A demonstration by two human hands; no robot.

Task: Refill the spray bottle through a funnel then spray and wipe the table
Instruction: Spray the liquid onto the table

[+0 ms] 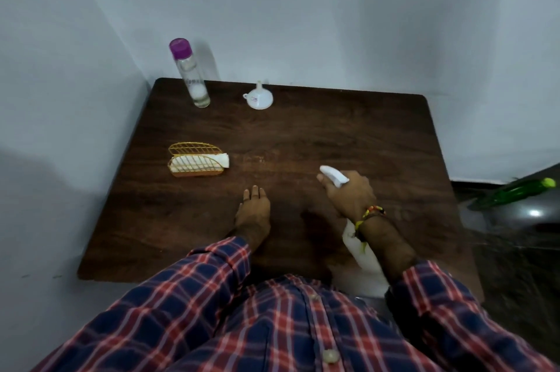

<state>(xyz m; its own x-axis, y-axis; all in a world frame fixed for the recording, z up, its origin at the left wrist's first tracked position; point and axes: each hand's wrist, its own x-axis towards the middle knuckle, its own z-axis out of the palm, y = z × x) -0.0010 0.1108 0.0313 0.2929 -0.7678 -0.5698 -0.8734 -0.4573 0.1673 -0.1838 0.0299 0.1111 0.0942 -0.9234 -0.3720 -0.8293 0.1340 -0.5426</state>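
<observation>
Over on the far left of the table (pixel 303 135), a clear bottle (pixel 194 80) with a purple cap (pixel 180 47) is standing upright near the back corner, and in front of it, well apart, a gold wire holder (pixel 194 160) is sitting with white napkins (pixel 222 159) poking out of its right end. Moving along the back edge, a small white funnel (pixel 259 97) is resting mouth-down with its spout pointing up, just right of the clear bottle. Nearer the person, the left hand (pixel 254 211) is lying flat on the wood, fingers released and holding nothing, its plaid sleeve (pixel 194 280) trailing back toward the camera. Next over, the right hand (pixel 348 193) is grasping the white spray bottle (pixel 360 253) by its neck, fingers clenched around it, the nozzle (pixel 333 174) pointing left over the tabletop, while the white body is showing under the wrist near the front edge. A beaded band (pixel 371 214) is circling that wrist. Off the table at far right, a green bottle (pixel 515 193) is lying tilted.
</observation>
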